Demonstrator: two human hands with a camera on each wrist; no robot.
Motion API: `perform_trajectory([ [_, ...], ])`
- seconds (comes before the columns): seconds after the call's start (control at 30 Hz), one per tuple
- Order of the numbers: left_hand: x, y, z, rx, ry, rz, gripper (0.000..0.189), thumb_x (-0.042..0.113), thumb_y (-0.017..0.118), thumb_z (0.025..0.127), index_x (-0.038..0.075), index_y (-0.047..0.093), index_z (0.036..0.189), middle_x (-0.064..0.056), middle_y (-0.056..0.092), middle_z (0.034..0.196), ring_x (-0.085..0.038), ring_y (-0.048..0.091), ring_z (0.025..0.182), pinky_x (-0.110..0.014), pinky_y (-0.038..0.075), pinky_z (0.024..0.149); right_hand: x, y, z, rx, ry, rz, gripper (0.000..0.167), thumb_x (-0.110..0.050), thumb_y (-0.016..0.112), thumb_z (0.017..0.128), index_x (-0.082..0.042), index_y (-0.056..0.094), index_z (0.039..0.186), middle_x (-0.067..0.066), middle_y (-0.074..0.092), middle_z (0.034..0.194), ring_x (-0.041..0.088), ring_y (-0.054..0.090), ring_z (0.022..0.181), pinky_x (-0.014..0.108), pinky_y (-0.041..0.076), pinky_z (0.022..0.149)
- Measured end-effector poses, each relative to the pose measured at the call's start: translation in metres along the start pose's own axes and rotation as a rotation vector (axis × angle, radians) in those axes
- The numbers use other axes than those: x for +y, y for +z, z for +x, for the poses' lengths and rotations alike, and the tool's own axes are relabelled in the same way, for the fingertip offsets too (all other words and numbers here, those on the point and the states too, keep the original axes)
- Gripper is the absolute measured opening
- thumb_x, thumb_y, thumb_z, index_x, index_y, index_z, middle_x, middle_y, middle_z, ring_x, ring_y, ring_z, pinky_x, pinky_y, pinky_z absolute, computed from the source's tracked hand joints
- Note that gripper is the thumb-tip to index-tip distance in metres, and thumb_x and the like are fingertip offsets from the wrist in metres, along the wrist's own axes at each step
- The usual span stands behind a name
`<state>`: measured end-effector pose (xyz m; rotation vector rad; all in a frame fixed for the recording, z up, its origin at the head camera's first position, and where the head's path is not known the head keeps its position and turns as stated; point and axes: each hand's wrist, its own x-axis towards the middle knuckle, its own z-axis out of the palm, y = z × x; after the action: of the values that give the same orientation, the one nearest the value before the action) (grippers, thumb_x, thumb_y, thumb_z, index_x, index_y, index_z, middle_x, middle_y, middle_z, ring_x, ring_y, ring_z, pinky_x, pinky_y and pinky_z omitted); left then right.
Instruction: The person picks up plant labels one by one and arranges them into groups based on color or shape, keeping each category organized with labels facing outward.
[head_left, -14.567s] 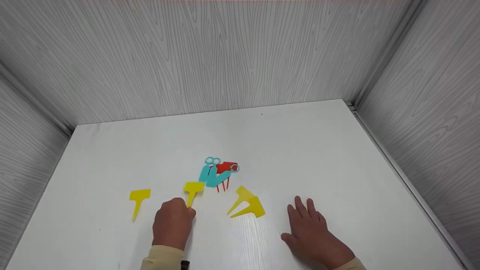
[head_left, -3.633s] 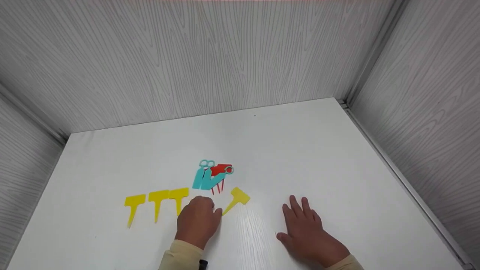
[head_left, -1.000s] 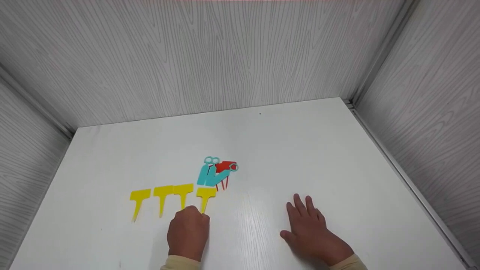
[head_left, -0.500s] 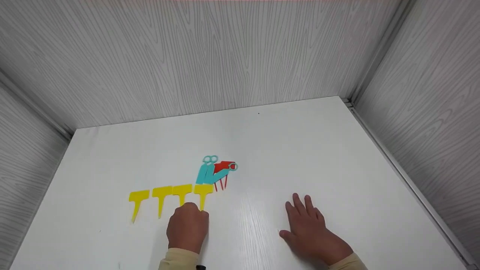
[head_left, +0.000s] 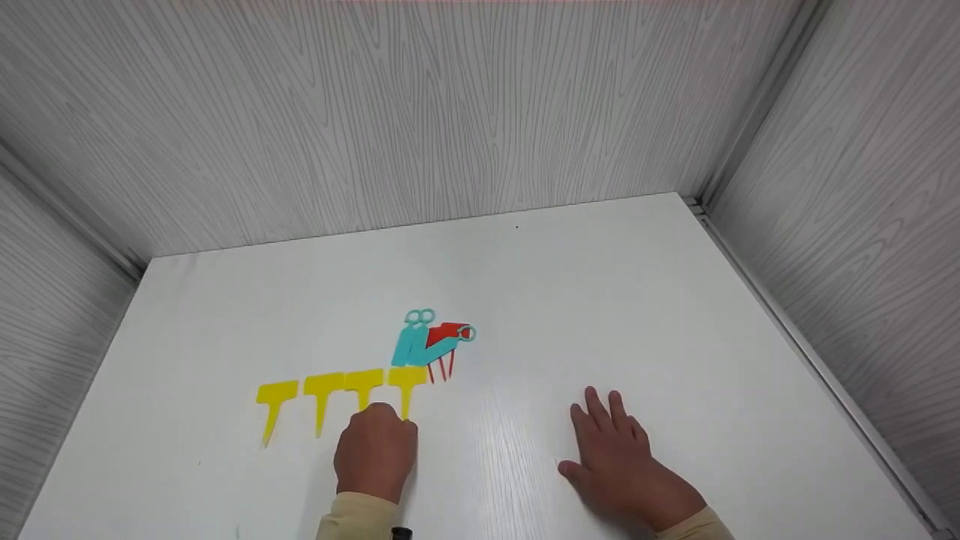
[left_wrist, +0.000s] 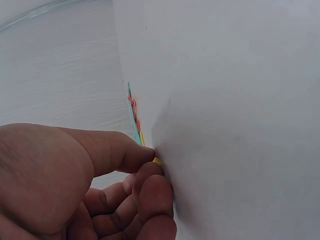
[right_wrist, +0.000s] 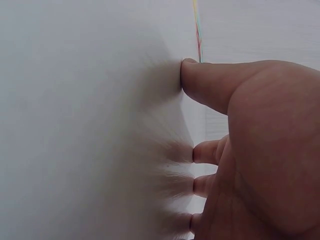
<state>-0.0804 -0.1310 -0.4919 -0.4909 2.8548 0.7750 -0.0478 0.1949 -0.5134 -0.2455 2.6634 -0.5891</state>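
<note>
My left hand (head_left: 375, 454) pinches the stem of a yellow T-shaped plant label (head_left: 407, 376), the rightmost in a side-by-side row. In the left wrist view, thumb and fingertips meet on a sliver of yellow (left_wrist: 157, 160) close to the table. To its left lie the other yellow labels: one at the far left (head_left: 278, 391), one in the middle (head_left: 324, 384) and one (head_left: 364, 379) whose stem is partly hidden by my knuckles. My right hand (head_left: 619, 465) rests palm down on the table, fingers spread, holding nothing; its fingertips touch the surface in the right wrist view.
Just behind the held label lies a loose cluster of turquoise ring-topped tags (head_left: 418, 345) overlapping red labels (head_left: 448, 330) with thin pointed stems. The white table (head_left: 600, 300) is bounded by grey wood-grain panels (head_left: 450, 112) at the back and both sides.
The two overlapping yellow labels once near the middle are now in the row. Over the last second, my left hand has nudged the held label slightly forward against the turquoise tags. The right hand stays put.
</note>
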Motion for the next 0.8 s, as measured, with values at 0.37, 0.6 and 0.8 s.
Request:
perform_trajectory([
  [0.37, -0.002, 0.006, 0.002, 0.018, 0.019, 0.040, 0.021, 0.013, 0.076, 0.100, -0.008, 0.075, 0.097, -0.011, 0.072, 0.077, -0.026, 0.072, 0.069, -0.051, 0.067, 0.075, 0.003, 0.004, 0.000, 0.009, -0.021, 0.018, 0.089, -0.047, 0.066, 0.109, 0.002, 0.029, 0.172, 0.024, 0.004, 0.184, 0.052, -0.009, 0.168, 0.080, 0.008, 0.126],
  [0.6, -0.001, 0.002, 0.002, -0.003, 0.014, 0.056, 0.023, 0.015, 0.077, 0.100, -0.008, 0.076, 0.101, -0.012, 0.073, 0.079, -0.027, 0.073, 0.073, -0.052, 0.067, 0.082, 0.001, 0.003, 0.000, 0.007, -0.009, 0.016, 0.088, -0.044, 0.068, 0.109, 0.002, 0.029, 0.172, 0.024, 0.004, 0.184, 0.052, -0.010, 0.168, 0.079, 0.009, 0.126],
  [0.8, 0.002, -0.005, 0.002, -0.031, 0.009, 0.067, 0.025, 0.016, 0.076, 0.101, -0.009, 0.077, 0.105, -0.010, 0.071, 0.076, -0.026, 0.070, 0.072, -0.052, 0.066, 0.085, 0.000, 0.004, 0.000, 0.013, -0.004, 0.018, 0.089, -0.044, 0.069, 0.108, 0.002, 0.030, 0.172, 0.024, 0.004, 0.184, 0.052, -0.009, 0.168, 0.080, 0.009, 0.126],
])
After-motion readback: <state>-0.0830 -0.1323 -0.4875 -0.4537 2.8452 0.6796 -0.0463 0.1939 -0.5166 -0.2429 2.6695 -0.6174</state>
